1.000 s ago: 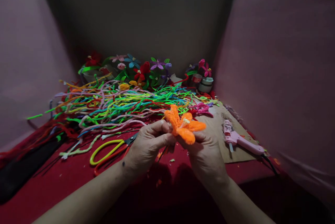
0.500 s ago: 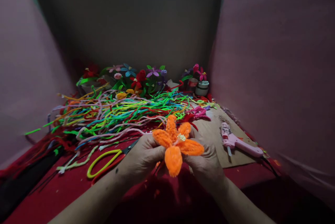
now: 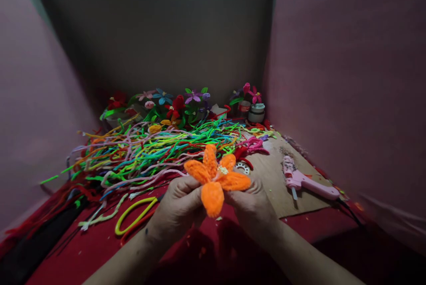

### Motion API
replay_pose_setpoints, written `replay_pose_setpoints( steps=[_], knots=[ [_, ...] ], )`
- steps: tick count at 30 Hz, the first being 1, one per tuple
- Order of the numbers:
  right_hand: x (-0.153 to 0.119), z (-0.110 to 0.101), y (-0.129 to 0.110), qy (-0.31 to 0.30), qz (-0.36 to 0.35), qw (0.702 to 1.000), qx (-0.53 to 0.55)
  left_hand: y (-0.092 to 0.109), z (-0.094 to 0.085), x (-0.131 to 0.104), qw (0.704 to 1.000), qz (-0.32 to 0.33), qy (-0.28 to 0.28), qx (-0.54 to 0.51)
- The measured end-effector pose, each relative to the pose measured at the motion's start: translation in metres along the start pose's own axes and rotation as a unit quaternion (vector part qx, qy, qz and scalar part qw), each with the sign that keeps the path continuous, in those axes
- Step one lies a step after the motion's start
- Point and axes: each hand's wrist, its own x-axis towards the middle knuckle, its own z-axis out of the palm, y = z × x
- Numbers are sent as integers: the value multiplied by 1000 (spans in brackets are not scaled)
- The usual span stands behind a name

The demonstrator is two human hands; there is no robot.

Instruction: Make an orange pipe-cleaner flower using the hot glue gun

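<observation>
An orange fuzzy flower (image 3: pixel 213 196) with five petals and a cluster of pale stamens faces me between my two hands. My left hand (image 3: pixel 183 198) pinches it from the left, thumb against the lower left petals. On the other side my right hand (image 3: pixel 251 200) grips it behind the right petal. The flower hides the fingertips and whatever lies behind it. Yellow-and-orange-handled scissors (image 3: pixel 133 216) lie by my left wrist, their blades mostly hidden behind my left hand.
Many coloured pipe cleaners (image 3: pixel 149 147) spread over the red cloth (image 3: pixel 100 249). Finished flowers (image 3: pixel 175 107) and a lidded jar (image 3: pixel 256 112) stand behind them. A pink glue gun (image 3: pixel 302 182) rests on a brown board (image 3: pixel 266 163) at right, near a white spool (image 3: pixel 242 168).
The flower and both hands have shifted slightly left and up in view. The white spool behind the flower has come into sight. Both hands still hold the flower.
</observation>
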Motion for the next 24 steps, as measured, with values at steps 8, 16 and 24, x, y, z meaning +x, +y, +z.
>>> replay_pose_setpoints(
  steps=[8, 16, 24],
  knots=[
    [35, -35, -31, 202, -26, 969, -139, 29, -7, 1, 993, 80, 62, -58],
    [42, -61, -34, 209, -49, 924, -316, 31, -14, 9, 983, 130, 101, -81],
    [29, -70, -8, -60, -6, 596, -801, 30, -15, 11, 986, 125, 83, -78]
  ],
)
